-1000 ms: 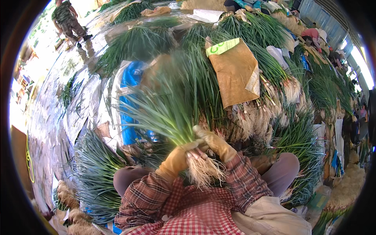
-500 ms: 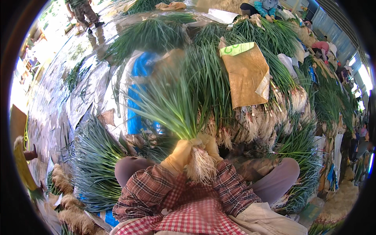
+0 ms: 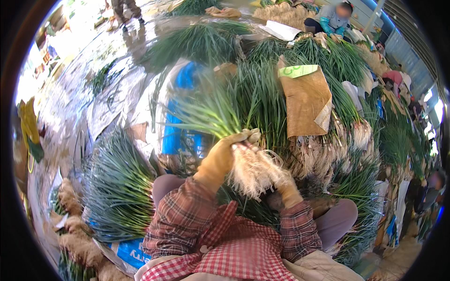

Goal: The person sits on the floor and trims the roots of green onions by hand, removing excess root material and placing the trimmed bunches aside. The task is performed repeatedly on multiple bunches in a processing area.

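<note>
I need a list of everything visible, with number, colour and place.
Held onion bunch: one, green, centre
Onion heaps: several, green, ahead and sides
Folded sheet: one, brown, atop heap
Plastic sacks: at least two, blue, ahead, lower left
Root piles: several, tan, lower left
Other people: several, mixed, top, right
Apron: one, red checked, bottom
Sleeves: two, brown plaid, bottom
Knees: two, purplish, lower centre
Left hand: one, gloved yellow, around bunch
Right hand: one, gloved yellow, by roots

Bright daylight glares off the wet floor [image 3: 61, 105] left of the left hand [image 3: 227, 149]. The held leaves [image 3: 218, 116] beyond it look hazy; the right hand [image 3: 283, 181] is slightly blurred. Right of both, the far roof [image 3: 412, 30] bends.
</note>
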Available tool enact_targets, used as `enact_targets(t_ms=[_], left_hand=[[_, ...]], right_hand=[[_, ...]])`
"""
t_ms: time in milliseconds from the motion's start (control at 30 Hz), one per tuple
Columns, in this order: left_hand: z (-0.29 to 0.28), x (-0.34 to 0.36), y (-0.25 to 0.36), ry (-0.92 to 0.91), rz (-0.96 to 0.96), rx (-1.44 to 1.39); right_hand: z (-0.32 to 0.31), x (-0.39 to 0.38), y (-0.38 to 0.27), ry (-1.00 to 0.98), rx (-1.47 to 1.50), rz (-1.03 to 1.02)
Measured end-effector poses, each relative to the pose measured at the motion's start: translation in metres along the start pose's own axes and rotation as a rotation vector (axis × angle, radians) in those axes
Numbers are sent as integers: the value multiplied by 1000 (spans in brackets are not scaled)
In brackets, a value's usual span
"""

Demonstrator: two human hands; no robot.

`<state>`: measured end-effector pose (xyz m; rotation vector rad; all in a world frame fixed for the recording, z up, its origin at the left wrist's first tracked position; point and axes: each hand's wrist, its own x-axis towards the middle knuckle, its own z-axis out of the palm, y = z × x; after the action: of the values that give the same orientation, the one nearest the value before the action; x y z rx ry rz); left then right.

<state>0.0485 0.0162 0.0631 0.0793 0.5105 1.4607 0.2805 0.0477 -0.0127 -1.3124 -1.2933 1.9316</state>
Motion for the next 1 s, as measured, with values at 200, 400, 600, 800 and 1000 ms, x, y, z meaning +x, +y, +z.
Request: enact_targets(t_ms=[200,400,600,800,1000], left_hand=[[-5,35,-47,127,-132,223],[3,65,-49,135,190,-22],[54,-4,30,-194,166,-317],[64,-180,125,-273,625,252],[-12,-272,194,213,941,803]], right_hand=[[39,-5,-45,-592,653,-98],[-10,-127,-15,-212,-14,-281],[-85,-150,-28,17,-120,-360],[-71,-95,-33,121,-224,-315],[-19,-82,-25,-1,-400,-165]])
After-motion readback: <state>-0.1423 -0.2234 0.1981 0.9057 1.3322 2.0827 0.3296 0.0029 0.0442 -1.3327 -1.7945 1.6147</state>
